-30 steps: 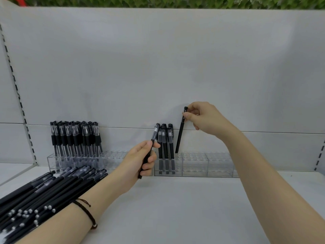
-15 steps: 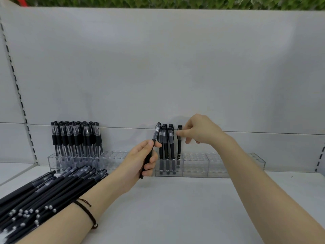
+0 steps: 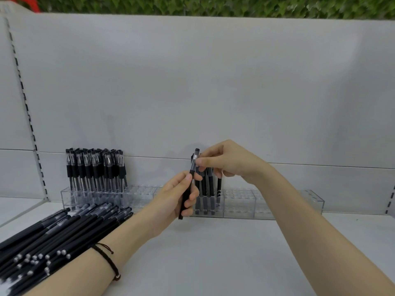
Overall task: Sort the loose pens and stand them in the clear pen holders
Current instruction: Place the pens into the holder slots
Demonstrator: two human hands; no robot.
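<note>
The left hand (image 3: 181,195) has its fingers curled round the dark lower barrel of a pen (image 3: 193,165), holding it nearly upright with the capped end on top. The right hand (image 3: 230,163) comes in from the other side, fingers bent, its thumb tip touching the pen's clear upper part. Whether it has truly pinched it, I cannot tell. Just behind both hands stands a clear holder (image 3: 267,201). A few standing pens (image 3: 205,189) are slotted in directly behind the left knuckles, and the slots beyond the right wrist look vacant. To me this is the handover step: one pen passed across so the right hand can seat it. The next move calls for a firm pinch near the cap, the left fingers letting go, then a straight drop into a free slot beside those already standing, without knocking them. Outside the left forearm lie the loose pens (image 3: 53,236), many yet to sort. Further out on that side, a second holder (image 3: 141,195) carries a full row of capped pens (image 3: 96,167).
</note>
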